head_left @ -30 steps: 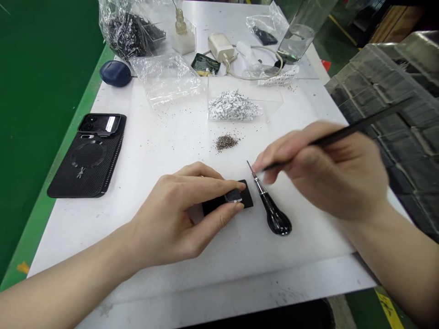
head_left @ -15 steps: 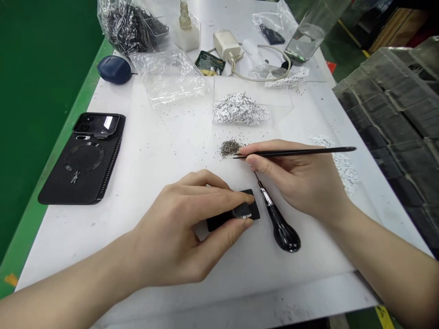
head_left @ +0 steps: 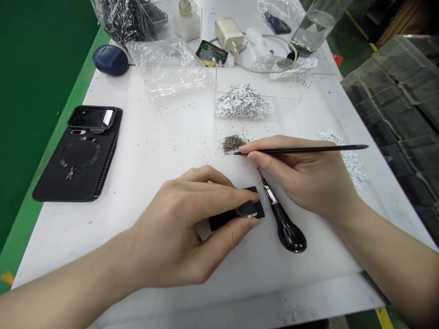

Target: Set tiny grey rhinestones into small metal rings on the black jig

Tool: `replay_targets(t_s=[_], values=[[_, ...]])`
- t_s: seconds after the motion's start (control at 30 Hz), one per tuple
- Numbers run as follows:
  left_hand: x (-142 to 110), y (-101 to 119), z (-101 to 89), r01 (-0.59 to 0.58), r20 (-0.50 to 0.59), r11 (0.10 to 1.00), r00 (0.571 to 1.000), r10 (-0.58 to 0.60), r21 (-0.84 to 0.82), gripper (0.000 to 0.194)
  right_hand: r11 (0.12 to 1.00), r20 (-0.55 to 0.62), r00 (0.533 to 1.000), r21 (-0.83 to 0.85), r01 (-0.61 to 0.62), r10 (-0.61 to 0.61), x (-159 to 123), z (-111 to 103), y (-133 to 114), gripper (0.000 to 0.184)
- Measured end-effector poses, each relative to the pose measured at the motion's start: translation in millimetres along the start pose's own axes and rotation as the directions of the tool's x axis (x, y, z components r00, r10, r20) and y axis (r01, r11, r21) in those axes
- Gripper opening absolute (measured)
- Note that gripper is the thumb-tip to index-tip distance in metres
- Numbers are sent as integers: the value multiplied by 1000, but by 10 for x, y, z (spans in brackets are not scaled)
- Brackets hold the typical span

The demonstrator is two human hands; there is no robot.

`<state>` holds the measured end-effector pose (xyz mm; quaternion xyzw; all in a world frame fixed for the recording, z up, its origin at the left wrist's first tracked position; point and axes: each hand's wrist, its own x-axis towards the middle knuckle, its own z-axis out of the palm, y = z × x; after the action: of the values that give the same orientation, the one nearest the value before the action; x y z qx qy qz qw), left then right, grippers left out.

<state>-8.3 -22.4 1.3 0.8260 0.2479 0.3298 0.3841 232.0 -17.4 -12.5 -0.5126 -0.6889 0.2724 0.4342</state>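
Observation:
My left hand pinches a small black block between thumb and forefinger, over a flat black pad on the white table. Fingers hide part of both. My right hand holds dark tweezers, their tips at the lower edge of a pile of tiny metal screws. Whether a screw sits between the tips is too small to tell. Between my hands lies a black-handled screwdriver, its thin shaft pointing toward the right fingertips.
Behind the screws stands a clear tray of white pieces. A black phone and a blue blower bulb lie left. More white pieces are at right. Plastic bags, a charger and a water container occupy the back.
The whole view has shifted slightly. My left hand keeps its pinch on the black block, and the tweezers stay by the screw pile with barely any movement.

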Motion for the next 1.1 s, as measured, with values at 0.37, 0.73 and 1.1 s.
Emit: replay_targets(t_s=[0.37,0.73,1.1], values=[[-6,36,-35,6,-22,997,1000,-4,71,20,994,-42,998,106,40,-35,-90,-146,-73,16],[-8,20,10,62,-108,993,993,-51,99,18,919,88,962,328,218,-260,-209,-213,-186,15],[-8,49,14,90,-97,992,992,-81,85,19,913,121,914,188,362,-388,-199,-197,-218,23]])
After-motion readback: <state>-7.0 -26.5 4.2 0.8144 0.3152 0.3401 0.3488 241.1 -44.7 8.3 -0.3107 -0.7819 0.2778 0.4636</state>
